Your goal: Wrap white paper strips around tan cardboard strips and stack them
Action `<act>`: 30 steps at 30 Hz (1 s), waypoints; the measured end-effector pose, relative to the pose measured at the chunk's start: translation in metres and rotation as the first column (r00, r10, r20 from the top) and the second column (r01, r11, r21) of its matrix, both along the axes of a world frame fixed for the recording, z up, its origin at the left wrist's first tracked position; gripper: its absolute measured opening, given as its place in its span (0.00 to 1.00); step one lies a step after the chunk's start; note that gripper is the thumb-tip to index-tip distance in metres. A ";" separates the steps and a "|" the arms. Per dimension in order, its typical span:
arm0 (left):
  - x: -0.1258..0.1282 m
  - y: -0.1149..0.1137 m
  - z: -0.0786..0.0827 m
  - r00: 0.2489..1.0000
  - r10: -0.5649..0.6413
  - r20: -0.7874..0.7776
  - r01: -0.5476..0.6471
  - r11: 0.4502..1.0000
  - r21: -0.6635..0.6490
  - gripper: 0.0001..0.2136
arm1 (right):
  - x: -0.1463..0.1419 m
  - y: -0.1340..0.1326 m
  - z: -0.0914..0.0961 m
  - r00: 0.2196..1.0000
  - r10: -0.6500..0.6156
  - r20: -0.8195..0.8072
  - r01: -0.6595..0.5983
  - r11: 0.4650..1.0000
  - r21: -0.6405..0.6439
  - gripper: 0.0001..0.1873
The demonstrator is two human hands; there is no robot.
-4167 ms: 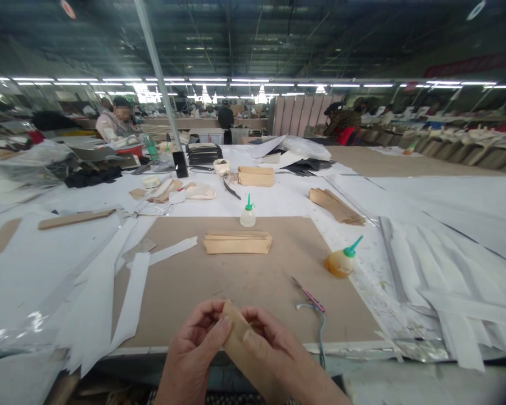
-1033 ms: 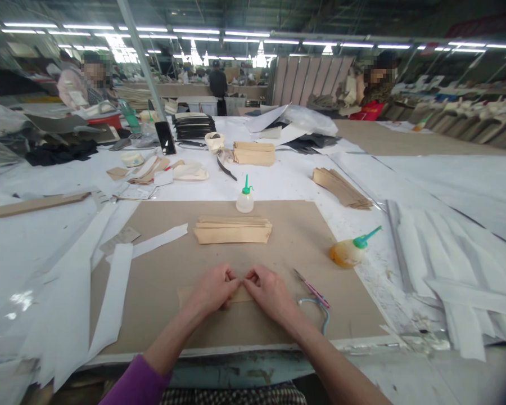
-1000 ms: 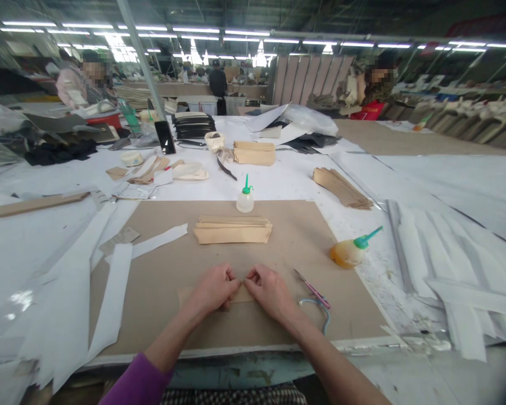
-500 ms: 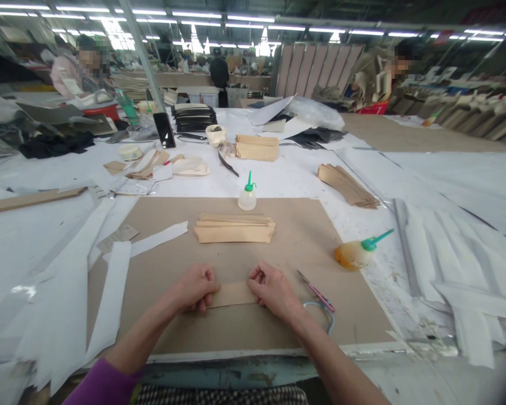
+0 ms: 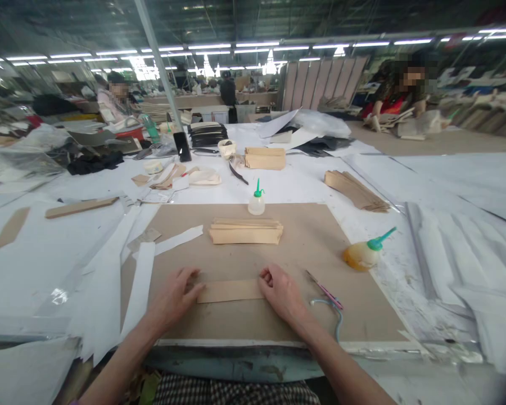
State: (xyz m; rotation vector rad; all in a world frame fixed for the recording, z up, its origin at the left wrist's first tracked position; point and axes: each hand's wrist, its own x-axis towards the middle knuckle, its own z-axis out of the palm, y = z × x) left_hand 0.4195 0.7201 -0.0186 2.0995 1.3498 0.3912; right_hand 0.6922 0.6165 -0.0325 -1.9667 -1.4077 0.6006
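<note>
A flat tan strip [image 5: 231, 291] lies on the brown board [image 5: 303, 242] in front of me. My left hand [image 5: 177, 291] is open at the strip's left end, thumb and fingers apart; whether the thumb tip touches the end is hard to see. At the other end, my right hand [image 5: 278, 287] has its fingers curled in a pinch on the strip, covering that end. Just beyond the hands sits a stack of similar tan strips [image 5: 245, 232]. To the right of my right hand lie pink-handled scissors or tweezers [image 5: 329, 295] with a blue cord [image 5: 339, 323].
A clear bottle with a green spout [image 5: 256, 205] stands behind the stack. An amber-filled bottle [image 5: 360, 257] leans at the right. White strips [image 5: 140, 281] lie left, more tan strips [image 5: 354, 190] at back right. A phone [image 5: 181, 147] stands farther back; co-workers are beyond.
My left hand has let go of the strip's left end and opened, moving left. The right hand stays at its end. The whole view has shifted, with things appearing farther right.
</note>
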 end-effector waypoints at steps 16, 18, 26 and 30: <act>0.012 -0.021 -0.013 0.966 -0.258 -0.005 0.257 0.961 0.100 0.08 | 0.002 -0.019 0.023 0.887 0.304 0.346 -0.327 0.945 0.009 0.11; 0.009 -0.026 -0.017 0.966 -0.256 0.039 0.253 0.965 0.068 0.09 | 0.009 -0.015 0.024 0.866 0.347 0.361 -0.369 0.929 -0.008 0.11; 0.022 0.001 -0.001 0.924 0.032 0.382 0.059 0.973 -0.223 0.19 | 0.047 -0.012 0.031 0.874 0.432 0.221 -0.435 0.900 -0.039 0.04; 0.051 0.036 0.009 0.891 0.082 0.447 0.010 0.980 -0.199 0.18 | 0.079 0.021 0.035 0.914 0.393 0.100 -0.391 0.920 -0.044 0.05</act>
